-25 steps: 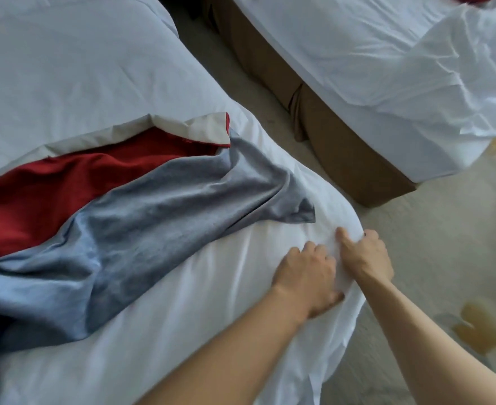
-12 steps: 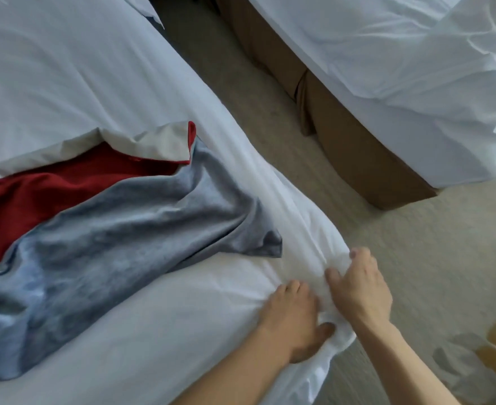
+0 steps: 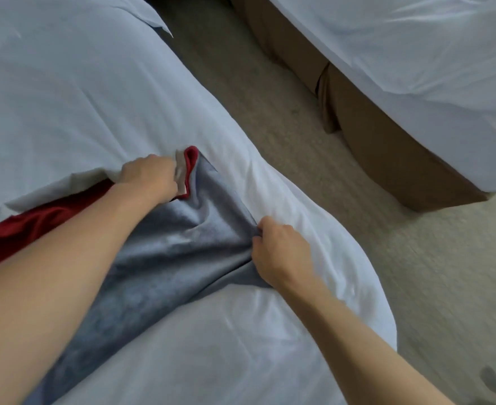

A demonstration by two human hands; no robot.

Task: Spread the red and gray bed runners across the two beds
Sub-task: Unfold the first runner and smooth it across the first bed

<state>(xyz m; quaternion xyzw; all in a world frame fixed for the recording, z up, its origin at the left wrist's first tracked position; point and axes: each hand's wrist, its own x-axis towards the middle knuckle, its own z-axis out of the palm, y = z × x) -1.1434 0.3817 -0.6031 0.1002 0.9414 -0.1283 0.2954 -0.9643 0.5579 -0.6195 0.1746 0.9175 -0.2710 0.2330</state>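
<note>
A: Where does the runner lie at this moment?

B: The red and gray bed runner is bunched on the near bed, close to its right edge, with the red panel trailing off toward the left and the gray panel running down toward the foot. It isn't flat — folds gather in the middle.

A: And the hands?

B: The left hand has its fingers curled round the runner's far corner, where the red edge and pale lining fold over. The right hand pinches the gray corner nearest the bed's right edge, knuckles up.

A: So which step is this?

B: Taking hold of one end by both corners, I'd say, ready to open it out. Spreading proper hasn't begun.

A: What does the next move need?

B: Probably drawing the two corners apart and toward the right edge, keeping tension so the folds pull out evenly. The second bed, across the strip of carpet, shows no runner in this view.
</note>
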